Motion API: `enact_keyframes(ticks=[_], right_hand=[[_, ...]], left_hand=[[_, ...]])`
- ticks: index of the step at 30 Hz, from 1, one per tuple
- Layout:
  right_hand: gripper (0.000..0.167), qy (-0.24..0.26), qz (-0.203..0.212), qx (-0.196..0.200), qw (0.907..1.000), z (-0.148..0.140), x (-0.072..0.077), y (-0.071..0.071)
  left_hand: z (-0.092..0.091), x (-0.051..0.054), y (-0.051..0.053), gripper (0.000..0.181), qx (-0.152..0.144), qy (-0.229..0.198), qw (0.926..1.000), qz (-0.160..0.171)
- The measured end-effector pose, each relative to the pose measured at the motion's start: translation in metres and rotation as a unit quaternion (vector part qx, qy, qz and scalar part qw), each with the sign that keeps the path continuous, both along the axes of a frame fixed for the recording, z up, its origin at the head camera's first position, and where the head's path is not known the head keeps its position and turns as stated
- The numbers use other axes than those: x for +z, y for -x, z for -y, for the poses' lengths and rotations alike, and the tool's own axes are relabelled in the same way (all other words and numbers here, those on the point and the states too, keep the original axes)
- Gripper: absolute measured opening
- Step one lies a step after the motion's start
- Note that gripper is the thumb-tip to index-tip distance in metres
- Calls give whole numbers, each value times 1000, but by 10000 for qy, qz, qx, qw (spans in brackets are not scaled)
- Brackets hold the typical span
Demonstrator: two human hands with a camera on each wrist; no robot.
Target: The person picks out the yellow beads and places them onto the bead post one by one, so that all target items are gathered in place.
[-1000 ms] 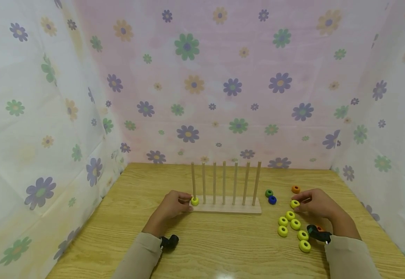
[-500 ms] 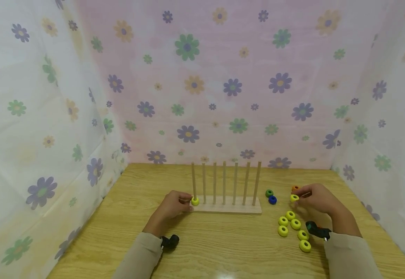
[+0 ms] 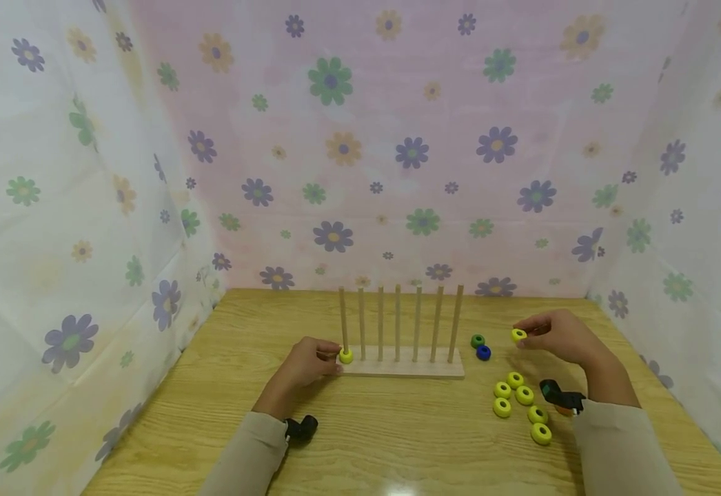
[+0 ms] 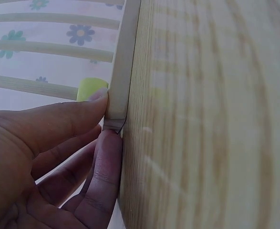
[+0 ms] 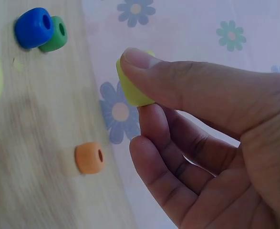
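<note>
Raised and shifted slightly left since the frame of one second ago: the right hand (image 3: 564, 337) and its yellow bead (image 5: 130, 90), which then sat lower, near the front yellow group, and now is carried above the table (image 3: 398, 427), to the right of the pegs. Left hand (image 3: 303, 362) and wooden stand (image 3: 407, 368) are found at the same position as before. Right hand: thumb and fingertips closed on the yellow bead in a pinch, remaining fingers curled beneath. Left hand: thumb and a finger brought together on the left end of the stand, the thumb tip also next to the ringed bead (image 3: 346, 357). That bead, likewise yellow, is seated around the leftmost of seven upright pegs (image 3: 398, 324), down at the base. Six loose yellow beads (image 3: 502, 412) lie on the table in front of the right hand, well apart from the stand. A green bead (image 3: 478, 340) and a blue bead (image 3: 483, 353) lie close together just right of the stand. One orange bead (image 5: 88, 158) shows in the right wrist view; another orange piece (image 3: 564, 411) is partly hidden by the right wrist camera (image 3: 559, 396).
</note>
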State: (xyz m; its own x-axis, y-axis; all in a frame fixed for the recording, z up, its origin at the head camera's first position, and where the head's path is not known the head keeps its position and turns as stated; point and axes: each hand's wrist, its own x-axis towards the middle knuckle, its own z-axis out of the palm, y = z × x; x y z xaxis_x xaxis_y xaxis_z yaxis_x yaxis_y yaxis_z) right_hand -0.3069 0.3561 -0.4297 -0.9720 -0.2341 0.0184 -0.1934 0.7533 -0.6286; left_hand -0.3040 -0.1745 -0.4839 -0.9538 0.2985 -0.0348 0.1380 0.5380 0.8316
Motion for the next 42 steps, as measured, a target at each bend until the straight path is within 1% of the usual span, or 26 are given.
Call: enact_keyframes(ticks=[8, 12, 17, 23, 31, 42], right_hand=[[52, -89, -1, -65, 9999, 5, 9, -1], [52, -70, -61, -93, 9999, 8, 13, 0], [53, -88, -132, -161, 9997, 13, 18, 0], [52, 53, -177, -181, 9997, 24, 28, -2], [50, 15, -408, -156, 9990, 35, 40, -1], [48, -37, -600, -152, 9981, 46, 51, 1]], left_hand=[[0, 0, 1, 45, -32, 23, 10000, 15], [0, 1, 1, 45, 26, -1, 10000, 90], [0, -1, 1, 44, 39, -29, 9999, 117], [-1, -2, 1, 43, 83, -82, 9998, 134], [-1, -2, 2, 42, 85, -98, 9999, 90], [-2, -2, 2, 42, 85, -183, 9997, 163]])
